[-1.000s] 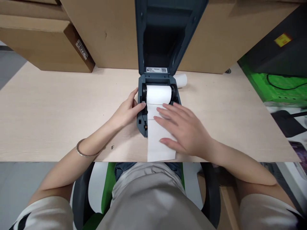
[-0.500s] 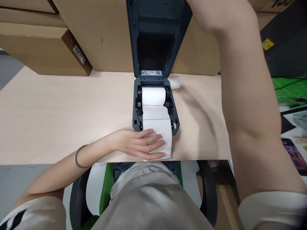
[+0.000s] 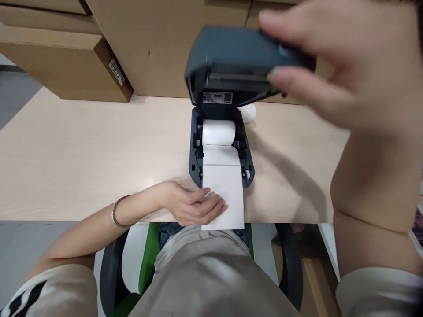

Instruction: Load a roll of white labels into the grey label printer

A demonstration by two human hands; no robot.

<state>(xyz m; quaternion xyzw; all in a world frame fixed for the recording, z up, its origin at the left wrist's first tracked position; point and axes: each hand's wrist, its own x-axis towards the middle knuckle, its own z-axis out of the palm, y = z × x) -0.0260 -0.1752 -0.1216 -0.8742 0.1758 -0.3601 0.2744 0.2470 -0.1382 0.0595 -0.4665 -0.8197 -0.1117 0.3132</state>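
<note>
A dark grey label printer (image 3: pixel 250 167) stands on the table with its lid (image 3: pixel 231 48) half raised. Inside it sits a white label roll (image 3: pixel 218 132), and its label strip (image 3: pixel 228 198) runs out over the front and past the table edge. My right hand (image 3: pixel 343 61), blurred and close to the camera, grips the lid's front edge between thumb and fingers. My left hand (image 3: pixel 198 207) lies over the left side of the strip, fingers loosely curled, holding nothing that I can see.
Cardboard boxes (image 3: pixel 152 44) line the back of the table (image 3: pixel 82 154), with another box (image 3: pixel 66 66) at the back left. A small white roll (image 3: pixel 248 113) lies behind the printer's right side. A chair armrest (image 3: pixel 291 264) is below the front edge.
The lid has swung down and forward from upright, with my right hand on it. My left hand's fingers have gone from spread flat to loosely curled. The strip's end now hangs past the table edge.
</note>
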